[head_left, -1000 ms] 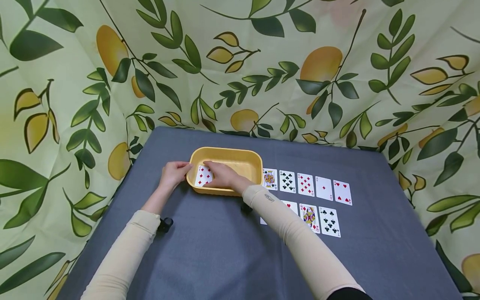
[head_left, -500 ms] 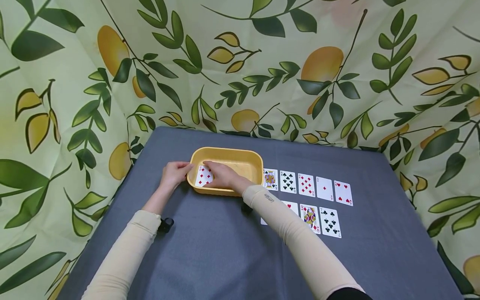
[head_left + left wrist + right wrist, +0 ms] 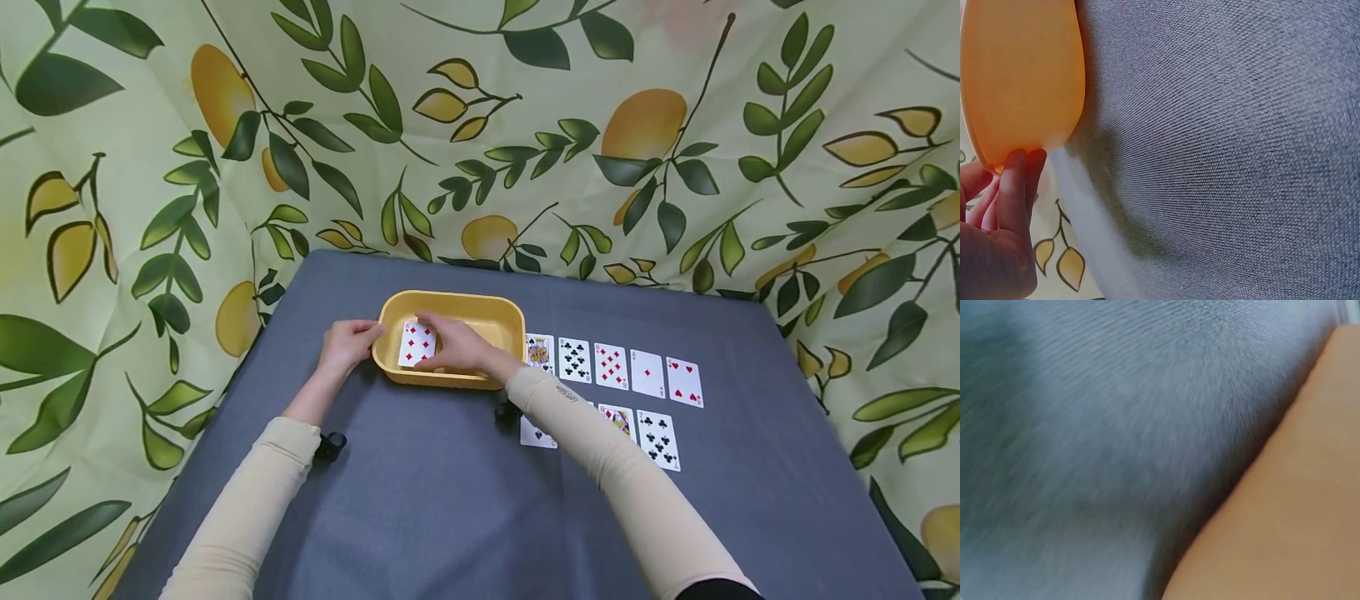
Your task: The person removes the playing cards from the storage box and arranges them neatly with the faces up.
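My left hand [image 3: 347,346] pinches the left end of a yellow plastic tray [image 3: 487,310] at its rim. In the left wrist view, fingers and thumb of that hand [image 3: 1007,225] lie on both sides of the tray's edge [image 3: 1025,75]. Inside the tray my right hand [image 3: 461,343] holds a playing card [image 3: 416,343], a face-up diamond, by its right side between thumb and fingers. The card stands toward the tray's left end; its right edge is hidden behind the hand. The right wrist view is blurred.
Right of the tray lies a row of face-up cards, among them a king [image 3: 539,352], a club card [image 3: 574,360] and a heart card [image 3: 684,382]. A nearer row holds a seven of clubs [image 3: 658,439], partly under my right sleeve [image 3: 600,450]. Grey cloth [image 3: 420,500] covers the table.
My right hand has shifted to the right within the tray, and the diamond card has moved right with it. The left hand keeps its grip on the rim.
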